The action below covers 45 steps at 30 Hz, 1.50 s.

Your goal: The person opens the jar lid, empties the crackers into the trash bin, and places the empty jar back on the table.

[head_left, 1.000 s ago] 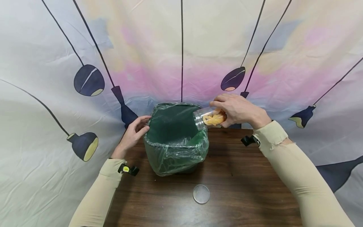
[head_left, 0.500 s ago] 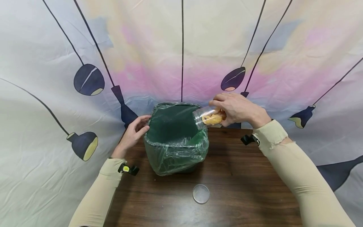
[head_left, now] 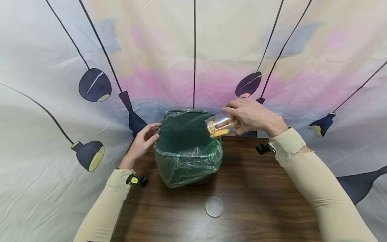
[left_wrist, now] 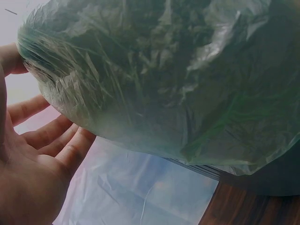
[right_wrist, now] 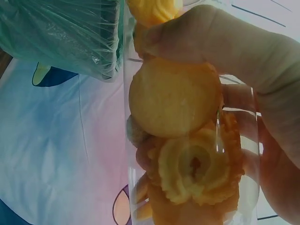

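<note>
A dark bin lined with a green plastic bag [head_left: 185, 148] stands on the brown wooden table [head_left: 257, 195]. My right hand [head_left: 252, 116] grips a clear jar [head_left: 219, 125] of yellow biscuits [right_wrist: 173, 105], tipped with its mouth over the bin's right rim. The biscuits have slid toward the jar's mouth. My left hand [head_left: 142, 143] rests against the bin's left side, fingers on the bag [left_wrist: 154, 79] near the rim. A round clear lid [head_left: 214, 206] lies flat on the table in front of the bin.
A printed curtain with dark lamp shapes [head_left: 95, 85] hangs behind and around the table. Bare tabletop lies to the right of the bin and lid. Cream sleeves [head_left: 314, 181] cover both forearms.
The jar has tipped a little further down toward the bin, and the biscuits inside have slid toward its mouth. The left hand has stayed in place.
</note>
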### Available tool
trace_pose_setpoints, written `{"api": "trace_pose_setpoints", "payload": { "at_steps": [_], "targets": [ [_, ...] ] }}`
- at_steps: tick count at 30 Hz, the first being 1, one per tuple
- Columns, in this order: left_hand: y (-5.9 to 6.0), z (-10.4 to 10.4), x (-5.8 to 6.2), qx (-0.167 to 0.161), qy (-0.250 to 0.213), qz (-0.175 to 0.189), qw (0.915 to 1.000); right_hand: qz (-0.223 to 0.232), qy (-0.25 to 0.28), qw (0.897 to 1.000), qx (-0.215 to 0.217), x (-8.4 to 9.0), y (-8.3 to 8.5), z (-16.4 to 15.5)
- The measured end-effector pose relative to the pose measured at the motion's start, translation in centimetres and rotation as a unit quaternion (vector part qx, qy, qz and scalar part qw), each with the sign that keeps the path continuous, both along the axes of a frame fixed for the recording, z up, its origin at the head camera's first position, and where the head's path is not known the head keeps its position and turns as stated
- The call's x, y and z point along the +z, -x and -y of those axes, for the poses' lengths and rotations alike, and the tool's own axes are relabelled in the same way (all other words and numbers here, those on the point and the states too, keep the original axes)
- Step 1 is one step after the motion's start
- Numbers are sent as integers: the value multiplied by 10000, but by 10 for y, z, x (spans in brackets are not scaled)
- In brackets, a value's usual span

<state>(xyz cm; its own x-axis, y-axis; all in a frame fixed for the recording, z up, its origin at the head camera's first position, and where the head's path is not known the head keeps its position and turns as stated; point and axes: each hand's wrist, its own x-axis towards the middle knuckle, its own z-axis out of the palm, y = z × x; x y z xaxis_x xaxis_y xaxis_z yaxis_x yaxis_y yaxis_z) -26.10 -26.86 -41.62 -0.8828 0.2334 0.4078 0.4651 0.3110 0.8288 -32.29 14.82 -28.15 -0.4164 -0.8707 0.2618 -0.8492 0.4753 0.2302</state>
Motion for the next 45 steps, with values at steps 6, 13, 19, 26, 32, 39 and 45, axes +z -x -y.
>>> {"api": "trace_pose_setpoints", "payload": {
  "at_steps": [6, 13, 19, 26, 32, 39, 45],
  "targets": [
    [2, 2, -1, -11, 26, -70, 10000, 40, 100, 9998, 143, -2, 0, -1],
    [1, 3, -1, 1, 16, -79, 10000, -92, 102, 9997, 183, -3, 1, 1],
    [1, 2, -1, 10, 1, -52, 10000, -388, -25, 9992, 131, -1, 1, 2],
    [1, 0, -1, -2, 3, -94, 10000, -686, -248, 9972, 151, 2, -2, 4],
    [0, -1, -1, -18, 1, -112, 9999, -759, -349, 9964, 165, 4, -4, 6],
    [2, -1, -1, -25, -6, -151, 9999, -827, -408, 9956, 146, 6, -5, 7],
    [0, -2, -1, -9, -5, -143, 9999, -839, -444, 9954, 129, 7, -7, 7]
  ]
}}
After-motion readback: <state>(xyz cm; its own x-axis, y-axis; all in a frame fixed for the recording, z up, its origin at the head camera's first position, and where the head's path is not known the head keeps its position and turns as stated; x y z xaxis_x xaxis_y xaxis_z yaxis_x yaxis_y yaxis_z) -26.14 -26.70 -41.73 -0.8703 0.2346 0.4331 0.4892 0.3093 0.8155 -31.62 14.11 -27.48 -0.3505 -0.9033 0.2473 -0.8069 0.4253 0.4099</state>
